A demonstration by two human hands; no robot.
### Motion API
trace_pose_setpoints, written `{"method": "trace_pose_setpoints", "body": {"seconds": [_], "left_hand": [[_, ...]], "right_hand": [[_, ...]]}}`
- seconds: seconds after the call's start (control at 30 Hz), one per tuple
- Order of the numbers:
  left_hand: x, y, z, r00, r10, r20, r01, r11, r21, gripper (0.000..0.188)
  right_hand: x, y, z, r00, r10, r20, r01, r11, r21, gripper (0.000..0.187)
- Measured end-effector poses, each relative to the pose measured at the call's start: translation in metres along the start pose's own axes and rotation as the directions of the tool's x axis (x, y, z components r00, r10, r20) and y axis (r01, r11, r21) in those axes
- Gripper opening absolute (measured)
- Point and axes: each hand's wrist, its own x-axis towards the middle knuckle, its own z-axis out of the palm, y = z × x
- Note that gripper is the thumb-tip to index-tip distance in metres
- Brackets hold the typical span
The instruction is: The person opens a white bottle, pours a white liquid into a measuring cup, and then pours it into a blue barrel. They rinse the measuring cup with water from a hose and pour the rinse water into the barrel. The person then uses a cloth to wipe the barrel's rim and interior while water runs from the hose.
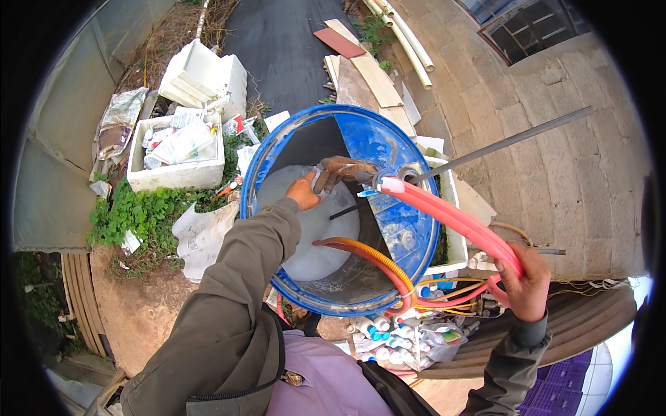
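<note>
My left hand [304,193] reaches over a large blue barrel [251,182] and is closed at a brown, dirty glove-like piece [343,170]. That piece stretches toward the end of a pink hose [447,213], by the barrel's partial blue lid [374,142]. Wrapped around the hose, to the right of the barrel, is my right hand [528,283]; a loop of hose bends beneath it. Inside the barrel lies pale, foamy liquid [295,239]. An orange ribbed hose [371,255] runs down into it, and a dark rod [345,211] pokes out.
A grey metal bar [513,142] slants from the barrel's right rim toward the block wall [548,187]. White foam boxes [173,177] with packages stand left. Boards [374,80] lie beyond the barrel. Several bottles [388,340] and yellow hoses [461,295] lie near its lower right.
</note>
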Motion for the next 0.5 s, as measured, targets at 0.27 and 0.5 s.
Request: {"method": "trace_pose_setpoints", "body": {"seconds": [0.27,0.5], "left_hand": [[0.000,0.001,0.002,0.999,0.050,-0.001,-0.050,0.996,-0.067,0.072],[0.001,-0.002,0.004,0.999,0.051,0.001,-0.051,0.999,0.014,0.063]], "right_hand": [[-0.026,0.015,-0.042,0.995,0.101,0.008,-0.100,0.993,-0.059,0.033],[-0.049,0.026,-0.064,0.986,0.166,-0.026,-0.167,0.985,-0.052,0.035]]}}
